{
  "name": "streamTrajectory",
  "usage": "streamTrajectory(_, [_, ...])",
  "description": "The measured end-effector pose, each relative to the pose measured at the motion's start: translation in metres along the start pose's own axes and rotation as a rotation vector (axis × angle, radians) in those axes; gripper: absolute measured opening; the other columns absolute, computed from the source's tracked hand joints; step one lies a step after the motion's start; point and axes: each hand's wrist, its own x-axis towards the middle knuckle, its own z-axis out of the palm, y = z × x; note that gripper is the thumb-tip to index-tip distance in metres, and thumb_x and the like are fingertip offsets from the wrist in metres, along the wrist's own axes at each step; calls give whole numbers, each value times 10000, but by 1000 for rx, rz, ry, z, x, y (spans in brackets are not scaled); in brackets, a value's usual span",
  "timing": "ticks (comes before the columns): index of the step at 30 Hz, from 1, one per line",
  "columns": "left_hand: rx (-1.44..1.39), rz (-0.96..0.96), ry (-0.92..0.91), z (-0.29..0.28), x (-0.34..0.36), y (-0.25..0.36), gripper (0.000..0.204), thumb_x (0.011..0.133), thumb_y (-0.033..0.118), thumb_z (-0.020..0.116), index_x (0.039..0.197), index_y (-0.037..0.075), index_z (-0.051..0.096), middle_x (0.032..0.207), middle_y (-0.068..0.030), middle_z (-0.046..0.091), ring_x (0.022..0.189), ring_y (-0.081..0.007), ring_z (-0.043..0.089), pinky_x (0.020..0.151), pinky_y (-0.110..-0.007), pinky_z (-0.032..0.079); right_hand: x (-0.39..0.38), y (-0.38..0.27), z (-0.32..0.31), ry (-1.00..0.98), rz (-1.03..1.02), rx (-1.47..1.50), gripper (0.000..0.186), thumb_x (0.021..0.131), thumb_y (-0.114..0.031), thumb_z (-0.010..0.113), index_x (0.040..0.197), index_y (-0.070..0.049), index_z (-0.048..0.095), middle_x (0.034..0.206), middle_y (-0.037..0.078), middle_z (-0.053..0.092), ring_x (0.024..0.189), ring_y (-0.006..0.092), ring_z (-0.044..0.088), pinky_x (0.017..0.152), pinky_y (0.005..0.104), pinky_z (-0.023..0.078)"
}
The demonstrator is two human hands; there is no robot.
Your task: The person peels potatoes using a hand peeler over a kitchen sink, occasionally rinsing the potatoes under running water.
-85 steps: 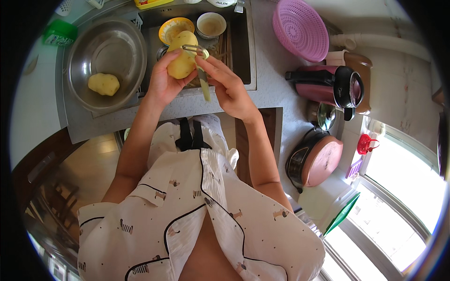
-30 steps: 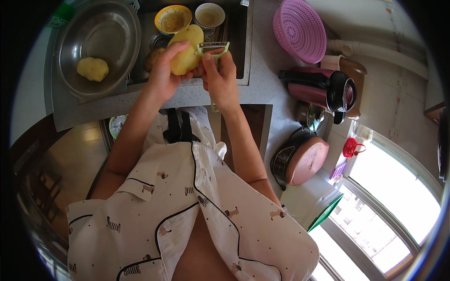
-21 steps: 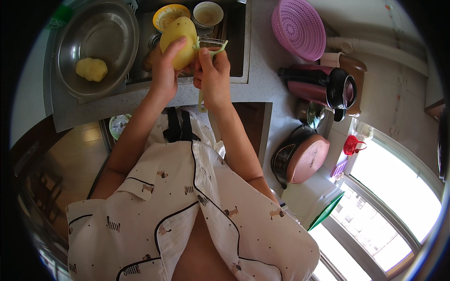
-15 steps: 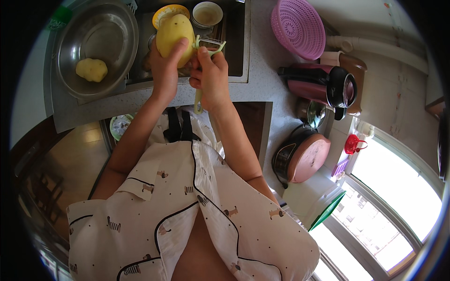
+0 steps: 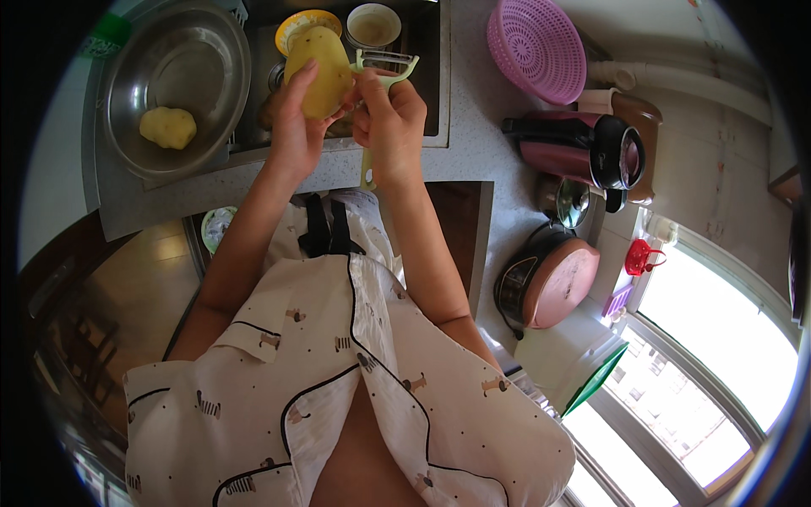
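Note:
My left hand (image 5: 296, 127) is closed around a large peeled-looking yellow potato (image 5: 321, 74), held over the sink near its front edge. In my right hand (image 5: 393, 127) is a pale green peeler (image 5: 397, 78); its metal blade points up and away, just right of the potato, and the handle end shows below my fist. A second peeled potato (image 5: 168, 128) lies in a wide steel basin (image 5: 221, 93) at the left.
Behind the potato in the sink (image 5: 435, 59) are a yellow bowl (image 5: 287, 27) and a white bowl (image 5: 373, 25). On the right counter stand a pink colander (image 5: 536, 51), a dark pink kettle (image 5: 562, 148) and a pan (image 5: 557, 283).
The peeler has shifted slightly right and up, away from the potato. My left hand has turned the potato a little, its thumb now resting higher on it.

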Motion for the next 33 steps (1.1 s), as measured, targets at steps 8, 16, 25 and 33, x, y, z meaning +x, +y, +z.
streamTrajectory(8, [106, 118, 61, 3, -4, -3, 455, 951, 333, 619, 1320, 92, 507, 1201, -41, 615, 1104, -144, 601, 914, -340, 482, 6, 9, -7, 15, -281, -480, 208, 858, -134, 722, 892, 58, 647, 775, 84, 691, 627, 97, 598, 557, 262, 486])
streamTrajectory(16, [203, 251, 50, 3, -5, -5, 480, 941, 283, 640, 1329, 56, 471, 1203, -70, 588, 1077, -175, 616, 898, -329, 518, 6, 6, -12, -85, -347, -572, 178, 878, -112, 681, 867, 58, 630, 730, 90, 692, 644, 101, 617, 570, 267, 483])
streamTrajectory(25, [-145, -99, -13, -12, 2, 11, 452, 956, 381, 604, 1283, 74, 552, 1168, -77, 660, 1056, -177, 642, 881, -352, 534, 11, 5, -30, 50, -288, -817, 186, 839, -113, 698, 900, 45, 621, 763, 144, 698, 663, 177, 669, 636, 314, 518])
streamTrajectory(33, [-106, -207, -119, -14, 4, 23, 539, 956, 385, 591, 1311, -13, 516, 1157, -132, 645, 1080, -301, 662, 971, -473, 544, 9, 5, -28, -28, -345, -661, 187, 919, -125, 625, 1016, 31, 592, 780, 100, 684, 696, 155, 637, 639, 293, 505])
